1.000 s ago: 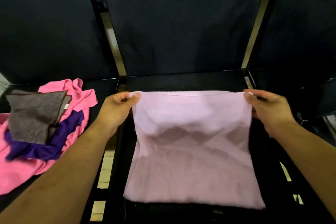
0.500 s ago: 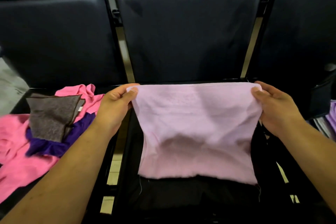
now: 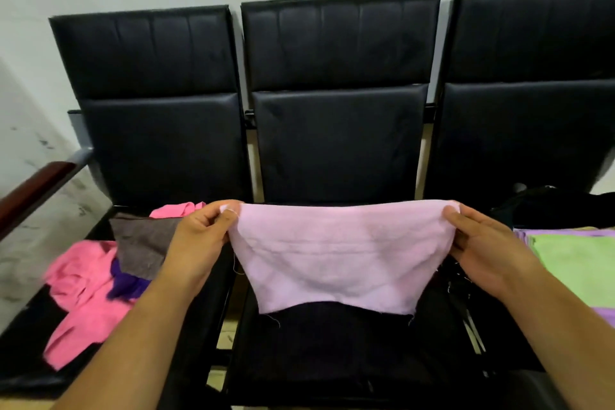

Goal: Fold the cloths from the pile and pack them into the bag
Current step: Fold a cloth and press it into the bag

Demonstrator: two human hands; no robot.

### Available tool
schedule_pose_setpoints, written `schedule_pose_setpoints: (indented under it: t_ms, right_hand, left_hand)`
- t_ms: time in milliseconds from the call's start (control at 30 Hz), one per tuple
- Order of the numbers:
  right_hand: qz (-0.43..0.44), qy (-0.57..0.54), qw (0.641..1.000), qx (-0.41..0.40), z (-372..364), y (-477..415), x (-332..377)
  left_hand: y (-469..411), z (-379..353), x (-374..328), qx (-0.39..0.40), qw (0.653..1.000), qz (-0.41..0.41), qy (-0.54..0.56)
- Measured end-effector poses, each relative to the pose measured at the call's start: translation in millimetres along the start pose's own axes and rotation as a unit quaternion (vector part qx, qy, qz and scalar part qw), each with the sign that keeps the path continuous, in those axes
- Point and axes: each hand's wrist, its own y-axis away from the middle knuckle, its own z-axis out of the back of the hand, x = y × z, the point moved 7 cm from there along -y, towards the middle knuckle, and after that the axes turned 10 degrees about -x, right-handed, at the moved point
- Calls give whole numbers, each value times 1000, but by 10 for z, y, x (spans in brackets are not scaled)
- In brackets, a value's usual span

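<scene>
A pale pink cloth hangs in the air above the middle chair seat. My left hand pinches its upper left corner and my right hand pinches its upper right corner, so the top edge is stretched between them. The cloth's lower edge hangs free just above the seat. On the left seat lies the pile: a bright pink cloth, a purple cloth and a grey-brown cloth on top. On the right seat a black bag lies behind folded cloths, a green one uppermost.
Three black padded chairs stand in a row against a pale wall, with gaps between the seats. A dark red armrest juts out at the far left. A lilac folded cloth shows under the green one.
Both hands have lifted the pale pink cloth off the seat, so less of it lies below. The view has tilted upward, showing the chair backs, wall and the folded cloths at right.
</scene>
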Motion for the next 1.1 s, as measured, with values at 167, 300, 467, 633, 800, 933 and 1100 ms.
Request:
schedule_pose_setpoints:
  t_ms: [167, 300, 467, 633, 800, 933, 1100]
  right_hand:
    - [10, 67, 997, 29, -33, 172, 267]
    - [25, 136, 988, 61, -145, 237, 447]
    - [-7, 191, 978, 81, -163, 220, 414]
    - [19, 230, 972, 48, -277, -24, 488]
    - [150, 146, 978, 0, -739, -185, 1133]
    - [240, 103, 965, 14, -817, -88, 1481]
    - [248, 143, 957, 47, -574, 219, 1132]
  left_hand:
    - [23, 138, -229, 21, 1000, -2, -11]
    - [-73, 214, -289, 51, 998, 13, -23]
    - [-103, 279, -197, 79, 996, 39, -29]
    - [-292, 160, -334, 90, 994, 29, -63]
    - [-684, 129, -1015, 27, 995, -67, -64]
    - [-675, 310, -1359, 17, 992, -126, -4]
    - [-301, 468, -996, 28, 992, -118, -36]
